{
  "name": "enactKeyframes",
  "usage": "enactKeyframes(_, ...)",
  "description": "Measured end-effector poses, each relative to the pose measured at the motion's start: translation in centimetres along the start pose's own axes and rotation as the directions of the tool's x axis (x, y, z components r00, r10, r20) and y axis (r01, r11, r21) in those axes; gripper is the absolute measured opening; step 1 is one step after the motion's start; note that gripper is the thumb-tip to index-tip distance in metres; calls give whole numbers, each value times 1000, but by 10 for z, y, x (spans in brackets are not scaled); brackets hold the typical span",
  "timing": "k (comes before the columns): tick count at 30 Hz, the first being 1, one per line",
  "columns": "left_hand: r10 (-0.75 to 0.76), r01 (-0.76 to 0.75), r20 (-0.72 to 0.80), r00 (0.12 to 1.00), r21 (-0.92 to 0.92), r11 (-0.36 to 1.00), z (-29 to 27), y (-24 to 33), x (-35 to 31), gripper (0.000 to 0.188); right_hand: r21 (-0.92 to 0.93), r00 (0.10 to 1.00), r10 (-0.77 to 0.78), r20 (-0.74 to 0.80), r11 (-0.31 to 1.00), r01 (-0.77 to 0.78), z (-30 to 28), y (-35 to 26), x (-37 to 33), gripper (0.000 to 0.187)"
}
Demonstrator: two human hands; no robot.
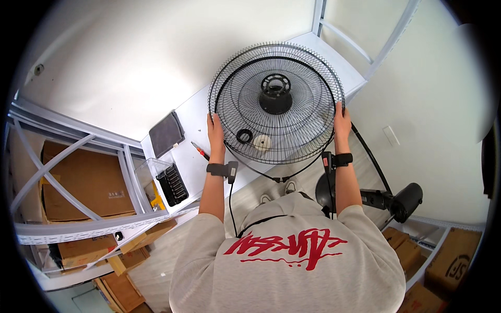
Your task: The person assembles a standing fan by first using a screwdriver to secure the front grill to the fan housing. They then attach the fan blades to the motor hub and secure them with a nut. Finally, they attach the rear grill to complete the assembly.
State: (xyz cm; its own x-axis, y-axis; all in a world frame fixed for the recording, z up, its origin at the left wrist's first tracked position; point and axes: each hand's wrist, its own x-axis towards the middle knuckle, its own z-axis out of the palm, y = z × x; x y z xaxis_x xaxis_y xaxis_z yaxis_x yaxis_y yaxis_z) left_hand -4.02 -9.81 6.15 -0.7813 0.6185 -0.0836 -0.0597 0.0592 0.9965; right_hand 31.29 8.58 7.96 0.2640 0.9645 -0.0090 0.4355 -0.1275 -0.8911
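Note:
Both of my hands grip the wide round black wire fan grille (308, 125) by its opposite sides, above the white bench. My left hand (215, 136) is closed on the left rim, and my right hand (342, 127) on the right rim. A black hub (275, 99) with a ring of holes stands in the middle of the grille. Through the wires show a black ring (244, 136) and a pale round disc (262, 142). Just left of my left wrist lies a screwdriver (200, 150) with a red and black handle.
A grey pouch (167, 133) and an open case of sockets (173, 184) lie on the white bench (190, 117). At right, a black fan stand (373, 161) carries a motor (407, 202). Metal shelving (52, 163) with cardboard boxes (86, 182) is at left; more boxes (453, 258) sit lower right.

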Motion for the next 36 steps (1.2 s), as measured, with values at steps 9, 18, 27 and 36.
enactKeyframes(9,-1,2,-26,1000,18,1000,4,-3,7,66,19,1000,12,-1,1000,-12,0,-5,0,68)
enactKeyframes(18,-3,4,-42,999,29,1000,6,-4,10,66,-48,998,41,46,998,-38,3,1,8,80)
enactKeyframes(27,58,-61,-40,998,-63,996,6,-9,15,61,-22,997,35,68,999,-34,3,-6,4,82)
enactKeyframes(36,191,-188,-141,971,36,982,9,-13,21,50,-41,998,-40,42,998,41,13,17,22,77)
